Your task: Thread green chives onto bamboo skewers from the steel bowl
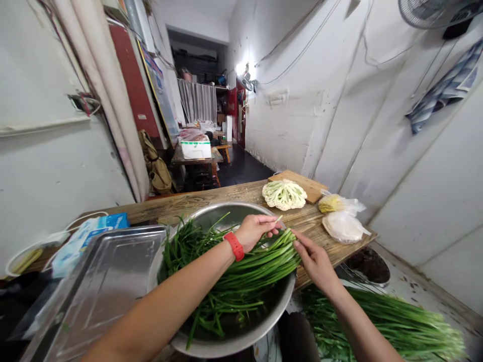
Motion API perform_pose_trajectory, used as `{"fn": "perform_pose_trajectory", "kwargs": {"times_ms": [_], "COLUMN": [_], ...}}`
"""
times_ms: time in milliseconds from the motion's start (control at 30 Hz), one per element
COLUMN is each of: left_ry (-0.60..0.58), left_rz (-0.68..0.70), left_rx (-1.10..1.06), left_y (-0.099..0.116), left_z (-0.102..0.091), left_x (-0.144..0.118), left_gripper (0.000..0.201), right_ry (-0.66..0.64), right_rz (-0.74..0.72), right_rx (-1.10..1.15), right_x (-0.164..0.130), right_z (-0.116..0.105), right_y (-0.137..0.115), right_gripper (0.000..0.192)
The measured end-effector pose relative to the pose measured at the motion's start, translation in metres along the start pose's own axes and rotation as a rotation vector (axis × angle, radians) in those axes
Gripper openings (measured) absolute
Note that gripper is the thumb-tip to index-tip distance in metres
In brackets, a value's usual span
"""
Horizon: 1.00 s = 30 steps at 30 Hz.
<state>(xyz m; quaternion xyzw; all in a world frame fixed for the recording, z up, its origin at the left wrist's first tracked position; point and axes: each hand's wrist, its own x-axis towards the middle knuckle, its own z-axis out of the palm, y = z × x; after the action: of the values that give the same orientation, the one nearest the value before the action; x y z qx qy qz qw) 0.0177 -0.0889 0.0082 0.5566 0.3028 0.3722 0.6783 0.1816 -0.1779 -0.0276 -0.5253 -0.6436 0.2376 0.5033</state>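
The left hand (255, 230), red band at the wrist, pinches one long green chive stalk (278, 219) over the round steel basin (264, 322); the right hand (315, 259) seemingly rests half-curled against the chive bunch (252, 266).

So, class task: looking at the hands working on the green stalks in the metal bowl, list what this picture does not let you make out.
- Head view: the bottom of the metal bowl, covered by the green stalks.
- The left hand fingertips, merged with the stalk ends; its grip is unclear.
- The right hand palm, turned away.
- The greens on the floor, blurred and cut off by the lower edge.
- The white bags: contents unclear.
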Motion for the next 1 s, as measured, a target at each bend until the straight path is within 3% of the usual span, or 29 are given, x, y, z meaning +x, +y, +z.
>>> {"fn": "perform_pose_trajectory", "kwargs": {"times_ms": [367, 1000], "left_ry": [-0.010, -0.019], "left_rz": [-0.093, -0.181], "left_rx": [-0.168, -0.240], "left_y": [0.011, 0.009], "left_z": [0.009, 0.009], "left_x": [-0.008, -0.010], "left_gripper": [0.021, 0.008], "right_ry": [0.007, 0.020], "right_rz": [-0.007, 0.010], "right_rx": [0.014, 0.049], "right_x": [-0.003, -0.008], "right_z": [0.002, 0.004], "right_y": [0.003, 0.004], "right_gripper": [0.042, 0.042]}}
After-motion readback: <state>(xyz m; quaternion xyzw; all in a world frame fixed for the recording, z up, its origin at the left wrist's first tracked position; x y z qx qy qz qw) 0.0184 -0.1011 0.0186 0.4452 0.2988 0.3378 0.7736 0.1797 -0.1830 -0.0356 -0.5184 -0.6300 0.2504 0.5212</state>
